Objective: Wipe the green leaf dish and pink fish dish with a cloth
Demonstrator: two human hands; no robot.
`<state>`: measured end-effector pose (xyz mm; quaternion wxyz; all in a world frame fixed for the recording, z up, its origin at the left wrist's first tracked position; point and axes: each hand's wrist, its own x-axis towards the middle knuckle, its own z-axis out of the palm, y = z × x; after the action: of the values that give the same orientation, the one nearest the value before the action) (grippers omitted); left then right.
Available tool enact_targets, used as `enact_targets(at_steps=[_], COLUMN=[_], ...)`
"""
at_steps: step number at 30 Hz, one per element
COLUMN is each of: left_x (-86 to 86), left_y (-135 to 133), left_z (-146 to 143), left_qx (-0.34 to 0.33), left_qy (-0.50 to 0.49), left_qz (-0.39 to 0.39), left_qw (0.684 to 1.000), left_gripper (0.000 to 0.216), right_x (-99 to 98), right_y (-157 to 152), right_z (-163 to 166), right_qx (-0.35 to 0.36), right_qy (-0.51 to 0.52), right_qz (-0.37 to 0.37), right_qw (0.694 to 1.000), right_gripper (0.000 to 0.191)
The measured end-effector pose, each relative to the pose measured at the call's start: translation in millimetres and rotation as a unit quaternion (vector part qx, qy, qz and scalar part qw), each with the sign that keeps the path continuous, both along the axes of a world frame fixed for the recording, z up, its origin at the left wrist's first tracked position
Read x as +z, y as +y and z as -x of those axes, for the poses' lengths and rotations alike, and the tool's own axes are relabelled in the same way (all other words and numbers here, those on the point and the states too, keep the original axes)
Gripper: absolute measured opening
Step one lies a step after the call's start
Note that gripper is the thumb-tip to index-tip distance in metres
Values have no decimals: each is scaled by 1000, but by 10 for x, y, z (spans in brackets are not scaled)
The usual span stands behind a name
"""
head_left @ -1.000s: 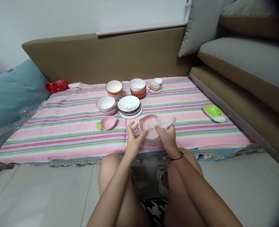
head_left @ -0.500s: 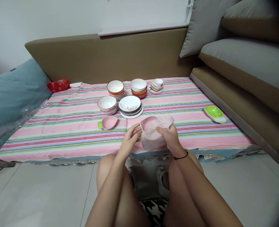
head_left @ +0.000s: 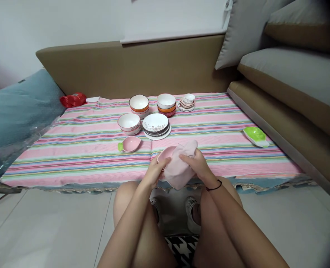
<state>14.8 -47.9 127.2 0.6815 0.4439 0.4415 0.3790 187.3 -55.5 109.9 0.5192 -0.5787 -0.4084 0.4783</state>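
Between my hands, above the front of the striped cloth, is a pink bowl (head_left: 166, 152) partly covered by a pale pink cloth (head_left: 177, 171). My left hand (head_left: 156, 168) grips the bowl's left side, thumb over the edge. My right hand (head_left: 195, 162) is closed on the cloth, thumb on top, at the bowl's right side; the cloth hides that part of the bowl. A second pink bowl with a green leaf-shaped handle (head_left: 131, 143) lies to the left. Beyond it stand a stack of plates (head_left: 155, 123) and a white bowl with a red rim (head_left: 129, 122).
Farther back are two bowl stacks (head_left: 139, 103) (head_left: 166, 101) and a pile of small dishes (head_left: 187, 101). A green leaf-shaped dish (head_left: 256, 135) lies at the right. A red plastic bundle (head_left: 72, 100) sits back left. Cushions (head_left: 293, 70) rise on the right.
My left hand has closed on the bowl's edge, where its fingers were looser before. The bowl and cloth have moved slightly left and tilted. The view has shifted a little.
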Motion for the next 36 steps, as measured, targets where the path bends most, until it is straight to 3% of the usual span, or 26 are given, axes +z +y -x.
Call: enact_targets(at_steps=[2,6,17,29,33,36], left_x=[-24,-121,-193,-113,-99,-120], left_y=[7,40,66,26,1,14], left_z=[3,18,19,-5,-51,-53], left_qx=[3,79,231,151,151,187], left_qy=[8,39,-7,28,28,32], left_qz=[-24,-66,-26,-24,-38,-39], left_qw=[1000,994,973,988,987,981], left_gripper=[58,59,62,62,56,54], right_x=[4,70,109,58,128,139], right_y=[-6,-16,-6,28,3,-15], right_z=[-11,-9,-28,-65,-39,-15], right_qx=[13,35,47,-22,28,95], right_qy=[2,13,61,13,-8,8], right_qz=[3,-6,-19,-114,-112,-105], right_qw=[1000,999,997,993,993,990], right_gripper=[43,43,34,21,24,39])
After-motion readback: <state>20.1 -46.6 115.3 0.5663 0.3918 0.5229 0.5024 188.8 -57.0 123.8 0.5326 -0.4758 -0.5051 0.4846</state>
